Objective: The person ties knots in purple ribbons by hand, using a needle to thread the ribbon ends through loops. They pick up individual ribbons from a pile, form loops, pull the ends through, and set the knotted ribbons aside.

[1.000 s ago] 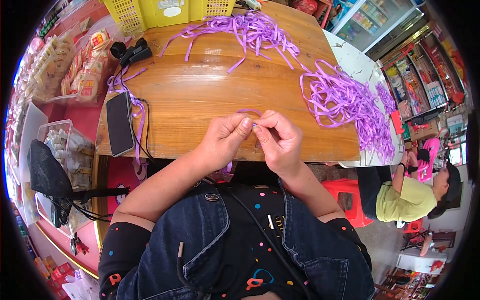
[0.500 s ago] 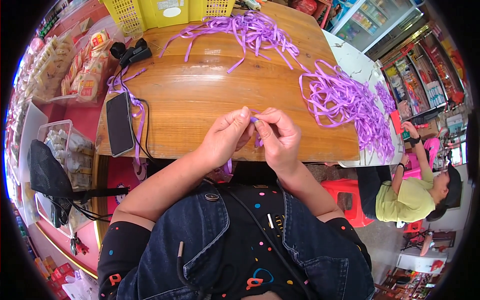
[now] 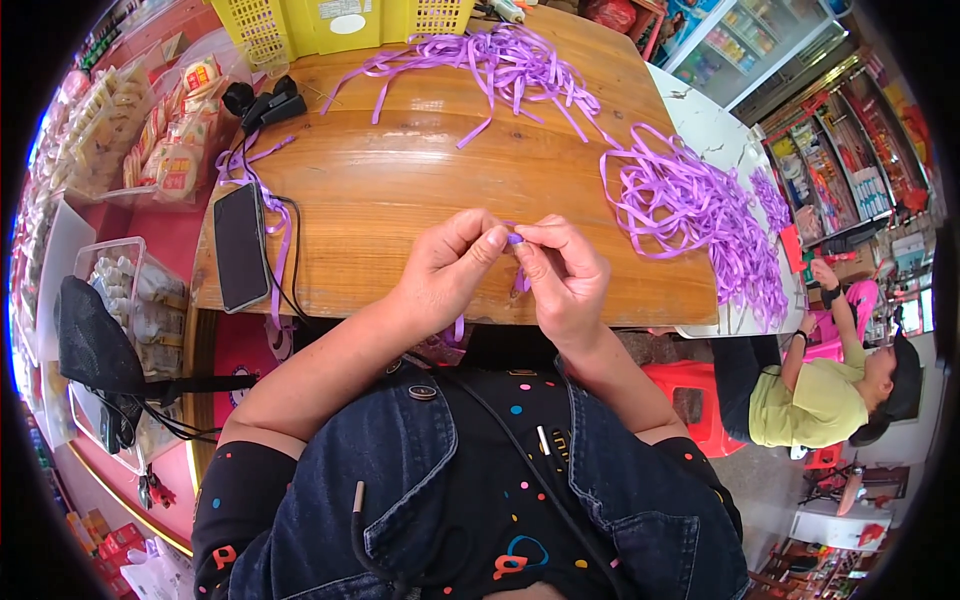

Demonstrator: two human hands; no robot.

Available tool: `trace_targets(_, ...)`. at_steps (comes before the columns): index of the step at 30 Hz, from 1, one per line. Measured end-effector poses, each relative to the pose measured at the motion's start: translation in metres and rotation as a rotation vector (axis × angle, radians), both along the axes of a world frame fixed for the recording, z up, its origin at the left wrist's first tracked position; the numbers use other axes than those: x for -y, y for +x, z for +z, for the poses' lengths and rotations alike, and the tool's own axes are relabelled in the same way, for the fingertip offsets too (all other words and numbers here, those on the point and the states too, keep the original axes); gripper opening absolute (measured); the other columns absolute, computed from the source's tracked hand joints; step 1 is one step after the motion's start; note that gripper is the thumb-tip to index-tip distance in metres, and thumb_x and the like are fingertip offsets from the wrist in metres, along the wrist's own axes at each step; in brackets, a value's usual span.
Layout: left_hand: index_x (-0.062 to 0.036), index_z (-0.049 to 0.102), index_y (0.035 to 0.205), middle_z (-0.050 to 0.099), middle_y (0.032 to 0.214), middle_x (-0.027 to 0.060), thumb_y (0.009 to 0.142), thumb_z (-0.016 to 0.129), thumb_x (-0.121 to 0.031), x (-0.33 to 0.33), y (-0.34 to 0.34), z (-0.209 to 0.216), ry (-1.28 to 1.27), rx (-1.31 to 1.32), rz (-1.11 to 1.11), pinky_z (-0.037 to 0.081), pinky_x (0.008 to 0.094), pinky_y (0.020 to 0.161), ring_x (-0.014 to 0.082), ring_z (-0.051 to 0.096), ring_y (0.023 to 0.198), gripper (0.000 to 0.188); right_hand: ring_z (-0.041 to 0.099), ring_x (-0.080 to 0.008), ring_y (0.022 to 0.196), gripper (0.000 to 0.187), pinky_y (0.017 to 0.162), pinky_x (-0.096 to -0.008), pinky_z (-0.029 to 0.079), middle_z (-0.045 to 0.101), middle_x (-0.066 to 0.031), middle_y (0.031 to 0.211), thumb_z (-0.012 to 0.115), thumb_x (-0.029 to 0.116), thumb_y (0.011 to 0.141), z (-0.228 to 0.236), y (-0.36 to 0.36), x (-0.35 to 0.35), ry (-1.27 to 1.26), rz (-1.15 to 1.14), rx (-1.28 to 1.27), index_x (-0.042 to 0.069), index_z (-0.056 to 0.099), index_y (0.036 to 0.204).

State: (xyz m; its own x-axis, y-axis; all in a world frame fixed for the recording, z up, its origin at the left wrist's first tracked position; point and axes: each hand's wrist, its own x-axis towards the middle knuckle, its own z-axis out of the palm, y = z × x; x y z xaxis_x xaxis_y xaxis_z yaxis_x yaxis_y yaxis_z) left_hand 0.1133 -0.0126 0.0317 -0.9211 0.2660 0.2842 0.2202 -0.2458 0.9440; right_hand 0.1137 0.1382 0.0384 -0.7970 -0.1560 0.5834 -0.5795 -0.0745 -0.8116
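Note:
Both my hands meet over the near edge of the wooden table (image 3: 380, 200). Between their fingertips is a narrow purple ribbon (image 3: 515, 239). My left hand (image 3: 455, 270) pinches it with thumb and forefinger. My right hand (image 3: 565, 275) grips it from the other side, thumb against fingers. A bit of the ribbon hangs below the fingers; the rest is hidden. To the right lies a big tangled heap of purple ribbon (image 3: 690, 205). Another loose pile of purple ribbon (image 3: 510, 70) spreads along the far side of the table.
A black phone (image 3: 240, 248) and cables lie at the table's left, beside a black clip-like device (image 3: 265, 105). A yellow crate (image 3: 345, 25) stands at the back. Packaged snacks (image 3: 170, 150) fill the left. A person in a yellow-green shirt (image 3: 810, 400) sits right, near a red stool (image 3: 700, 400).
My left thumb has come down closer to the ribbon, and both hands have shifted slightly right. The ribbon stays pinched between them.

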Motion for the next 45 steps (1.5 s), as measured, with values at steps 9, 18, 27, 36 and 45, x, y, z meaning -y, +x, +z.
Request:
trace_targets(9,-0.0009,0.055,0.084,0.052,0.079,-0.0018,0.094,0.049,-0.018,-0.001,0.0,0.002,0.106,0.096,-0.055,0.04,0.022,0.069,0.0059,0.044,0.076,0.022,0.047,-0.0083,0.063,0.008,0.052,-0.0202,0.038,0.053,-0.0049,0.079,0.056,-0.006,0.083,0.0,0.001,0.003,-0.001,-0.008,0.034,-0.003,0.058,0.09)
trace_targets(18,0.0013,0.054,0.082,0.049,0.065,0.009,0.092,0.049,-0.016,0.005,0.003,0.008,-0.27,-0.219,0.111,0.041,0.0274,0.058,0.0127,0.046,0.062,0.021,0.048,-0.0111,0.062,0.004,0.052,-0.0216,0.038,0.054,-0.0076,0.074,0.058,-0.005,0.082,-0.004,-0.003,-0.004,0.164,-0.058,-0.142,-0.003,0.058,0.086)
trace_targets(27,-0.0008,0.046,0.07,0.039,0.062,-0.0005,0.094,0.048,-0.02,0.014,0.0,0.009,-0.275,-0.15,-0.059,0.033,0.0259,0.054,0.0095,0.035,0.061,0.031,0.048,-0.0154,0.061,0.004,0.054,-0.0253,0.039,0.054,-0.0078,0.07,0.059,-0.005,0.08,0.0,-0.006,-0.008,0.189,0.055,-0.209,-0.003,0.057,0.083)
trace_targets(36,-0.0042,0.048,0.069,0.04,0.064,-0.005,0.096,0.045,-0.025,0.019,-0.004,0.009,-0.192,0.058,-0.32,0.031,0.0212,0.054,0.0046,0.034,0.061,0.034,0.048,-0.0168,0.06,0.005,0.055,-0.0273,0.038,0.054,-0.0082,0.069,0.061,-0.006,0.079,0.0,-0.002,-0.011,0.247,0.078,-0.187,-0.003,0.057,0.081)
trace_targets(45,-0.0088,0.053,0.082,0.037,0.06,-0.0069,0.097,0.038,-0.037,0.01,-0.005,0.0,0.067,0.251,-0.297,0.022,0.0198,0.045,0.0035,0.028,0.05,0.035,0.05,-0.0108,0.063,0.005,0.054,-0.022,0.039,0.056,-0.0065,0.073,0.057,-0.003,0.084,-0.006,0.001,-0.005,0.072,0.059,0.084,-0.003,0.06,0.088)
